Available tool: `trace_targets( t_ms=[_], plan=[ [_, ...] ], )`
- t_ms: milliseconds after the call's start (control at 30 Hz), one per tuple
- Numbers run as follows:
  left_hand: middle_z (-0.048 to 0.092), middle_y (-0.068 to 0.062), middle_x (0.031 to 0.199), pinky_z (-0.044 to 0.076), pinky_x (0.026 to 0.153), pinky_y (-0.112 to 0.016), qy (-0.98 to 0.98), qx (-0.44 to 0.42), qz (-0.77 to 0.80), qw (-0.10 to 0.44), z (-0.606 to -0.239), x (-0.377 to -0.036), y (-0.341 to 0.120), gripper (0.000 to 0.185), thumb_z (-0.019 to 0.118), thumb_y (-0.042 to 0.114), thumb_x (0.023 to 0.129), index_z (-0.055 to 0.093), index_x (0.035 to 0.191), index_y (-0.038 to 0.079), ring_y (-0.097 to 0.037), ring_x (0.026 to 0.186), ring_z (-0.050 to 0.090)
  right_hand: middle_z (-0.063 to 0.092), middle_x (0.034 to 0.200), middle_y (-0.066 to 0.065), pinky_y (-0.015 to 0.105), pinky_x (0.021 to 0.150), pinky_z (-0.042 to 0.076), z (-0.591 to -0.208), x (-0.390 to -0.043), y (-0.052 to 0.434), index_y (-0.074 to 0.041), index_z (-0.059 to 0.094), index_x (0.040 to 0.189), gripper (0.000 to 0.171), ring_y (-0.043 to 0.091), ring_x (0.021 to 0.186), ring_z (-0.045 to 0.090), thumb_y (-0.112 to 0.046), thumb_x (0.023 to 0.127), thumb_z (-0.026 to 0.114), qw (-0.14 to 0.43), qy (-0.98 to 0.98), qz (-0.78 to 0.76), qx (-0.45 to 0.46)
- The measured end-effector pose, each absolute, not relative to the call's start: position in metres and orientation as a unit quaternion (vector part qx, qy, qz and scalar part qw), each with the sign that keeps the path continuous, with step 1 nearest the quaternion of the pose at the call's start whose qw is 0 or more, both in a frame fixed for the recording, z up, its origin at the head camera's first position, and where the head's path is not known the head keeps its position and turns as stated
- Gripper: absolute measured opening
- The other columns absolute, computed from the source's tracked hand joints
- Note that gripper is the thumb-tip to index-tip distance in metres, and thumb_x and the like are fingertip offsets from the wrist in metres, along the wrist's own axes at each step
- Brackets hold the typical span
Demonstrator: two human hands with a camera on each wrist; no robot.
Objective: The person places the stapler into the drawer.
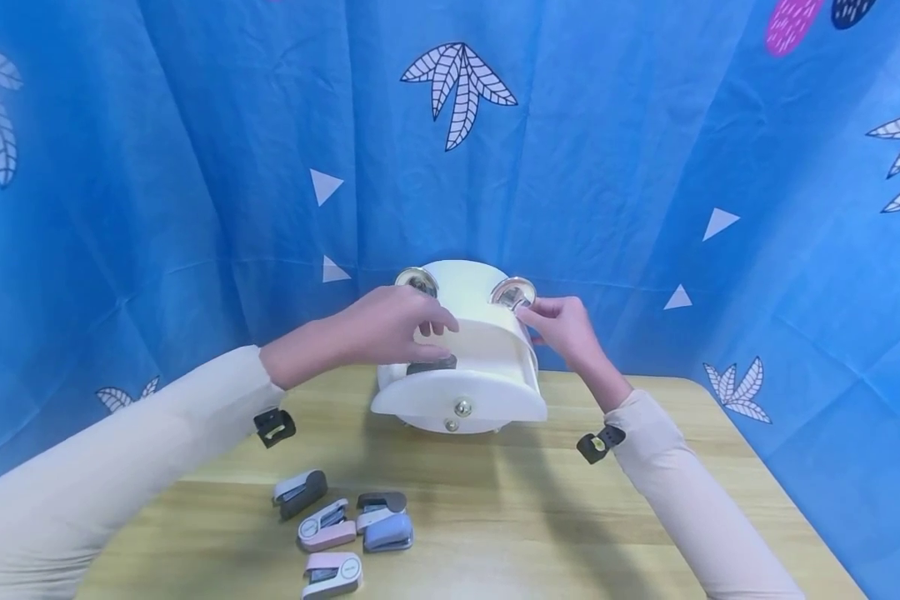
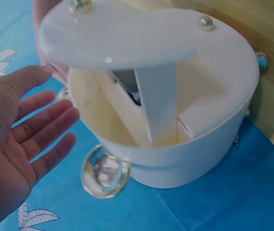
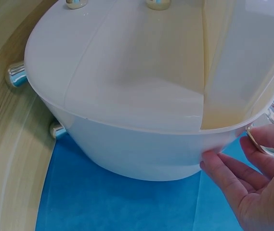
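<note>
A white rounded box [image 1: 461,287] with gold feet and two shiny round ears stands at the back of the table. Its front flap [image 1: 457,396], with a gold knob, is tipped outward. Inside the opening lies a dark object [image 1: 431,365], partly hidden by my left hand [image 1: 397,329]. That hand is over the left side of the opening, fingers spread and holding nothing; the left ear [image 2: 105,172] is close by. On the other side my right hand [image 3: 257,173] pinches the edge of the right ear [image 1: 513,293] between thumb and finger, another fingertip against the box wall.
Several small staplers lie on the wooden table [image 1: 450,500] at the front left, among them a black and white one [image 1: 300,493], a pink one [image 1: 327,527] and a purple one [image 1: 388,532]. A blue curtain [image 1: 270,167] hangs directly behind the box.
</note>
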State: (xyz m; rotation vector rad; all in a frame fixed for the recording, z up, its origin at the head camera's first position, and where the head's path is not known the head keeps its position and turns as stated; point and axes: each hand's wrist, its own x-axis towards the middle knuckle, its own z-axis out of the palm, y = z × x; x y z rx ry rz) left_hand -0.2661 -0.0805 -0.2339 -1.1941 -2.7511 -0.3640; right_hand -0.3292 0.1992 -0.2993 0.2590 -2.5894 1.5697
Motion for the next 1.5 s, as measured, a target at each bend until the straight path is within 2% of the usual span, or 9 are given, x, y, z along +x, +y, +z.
trace_targets(
  t_ms=[133, 367, 500, 667, 833, 1033, 1133, 1300, 1500],
  plan=[
    [0.076, -0.002, 0.102, 0.058, 0.075, -0.028, -0.895, -0.411, -0.141, 0.101, -0.234, -0.247, -0.084, 0.031, 0.077, 0.029, 0.091, 0.076, 0.118, 0.015, -0.015, 0.091, 0.069, 0.074, 0.107, 0.018, 0.040, 0.080, 0.063, -0.298, -0.329, 0.200, 0.000, 0.077, 0.108, 0.029, 0.031, 0.105, 0.064, -0.026, 0.098, 0.068, 0.054, -0.849, 0.518, 0.091],
    [0.071, 0.004, 0.088, 0.051, 0.063, -0.018, -0.843, -0.480, -0.158, 0.186, -0.240, -0.217, -0.082, 0.025, 0.078, 0.025, 0.089, 0.077, 0.111, 0.015, -0.009, 0.075, 0.064, 0.073, 0.108, 0.018, 0.041, 0.082, 0.063, -0.296, -0.328, 0.200, 0.001, 0.077, 0.108, 0.030, 0.022, 0.099, 0.065, -0.025, 0.099, 0.067, 0.047, -0.846, 0.524, 0.090],
    [0.070, 0.004, 0.083, 0.048, 0.061, -0.014, -0.815, -0.520, -0.154, 0.205, -0.252, -0.203, -0.075, 0.023, 0.078, 0.025, 0.088, 0.077, 0.108, 0.015, -0.008, 0.071, 0.062, 0.073, 0.104, 0.016, 0.042, 0.083, 0.063, -0.296, -0.327, 0.200, 0.001, 0.077, 0.108, 0.029, 0.022, 0.100, 0.065, -0.025, 0.098, 0.068, 0.043, -0.845, 0.526, 0.084],
    [0.072, 0.006, 0.087, 0.049, 0.066, -0.010, -0.809, -0.544, -0.143, 0.172, -0.277, -0.189, -0.070, 0.025, 0.079, 0.028, 0.088, 0.075, 0.109, 0.017, -0.003, 0.072, 0.064, 0.073, 0.102, 0.014, 0.039, 0.081, 0.063, -0.296, -0.327, 0.200, 0.000, 0.077, 0.107, 0.028, 0.025, 0.102, 0.065, -0.025, 0.098, 0.068, 0.043, -0.849, 0.521, 0.081],
    [0.075, 0.005, 0.093, 0.051, 0.069, -0.010, -0.819, -0.546, -0.110, 0.137, -0.306, -0.181, -0.075, 0.031, 0.080, 0.030, 0.086, 0.074, 0.112, 0.015, -0.003, 0.076, 0.067, 0.074, 0.101, 0.013, 0.038, 0.080, 0.063, -0.296, -0.327, 0.199, 0.000, 0.077, 0.106, 0.028, 0.021, 0.097, 0.065, -0.025, 0.098, 0.068, 0.046, -0.846, 0.525, 0.080],
    [0.076, 0.003, 0.102, 0.052, 0.065, -0.012, -0.846, -0.520, -0.081, 0.083, -0.338, -0.176, -0.086, 0.035, 0.075, 0.031, 0.090, 0.072, 0.119, 0.013, 0.001, 0.071, 0.062, 0.074, 0.103, 0.015, 0.041, 0.081, 0.063, -0.296, -0.327, 0.198, 0.001, 0.077, 0.107, 0.029, 0.019, 0.097, 0.066, -0.025, 0.098, 0.068, 0.047, -0.846, 0.525, 0.082],
    [0.075, 0.004, 0.100, 0.053, 0.064, -0.015, -0.852, -0.511, -0.075, 0.085, -0.353, -0.176, -0.091, 0.034, 0.075, 0.031, 0.090, 0.073, 0.118, 0.013, 0.002, 0.070, 0.061, 0.074, 0.103, 0.015, 0.040, 0.081, 0.063, -0.296, -0.327, 0.199, 0.001, 0.077, 0.107, 0.029, 0.020, 0.097, 0.065, -0.026, 0.098, 0.068, 0.047, -0.846, 0.524, 0.084],
    [0.069, 0.006, 0.091, 0.045, 0.057, -0.013, -0.852, -0.508, -0.065, 0.106, -0.376, -0.179, -0.098, 0.032, 0.076, 0.034, 0.088, 0.073, 0.114, 0.015, 0.002, 0.067, 0.052, 0.073, 0.098, 0.012, 0.039, 0.080, 0.063, -0.296, -0.328, 0.199, 0.001, 0.077, 0.106, 0.029, 0.028, 0.101, 0.065, -0.026, 0.098, 0.068, 0.049, -0.843, 0.529, 0.083],
    [0.068, 0.004, 0.093, 0.039, 0.057, -0.014, -0.878, -0.473, -0.065, 0.038, -0.392, -0.185, -0.104, 0.038, 0.078, 0.032, 0.086, 0.072, 0.118, 0.014, 0.001, 0.071, 0.049, 0.073, 0.099, 0.012, 0.040, 0.081, 0.063, -0.297, -0.328, 0.199, 0.001, 0.077, 0.108, 0.029, 0.022, 0.097, 0.065, -0.025, 0.098, 0.068, 0.048, -0.844, 0.528, 0.080]
  ],
)
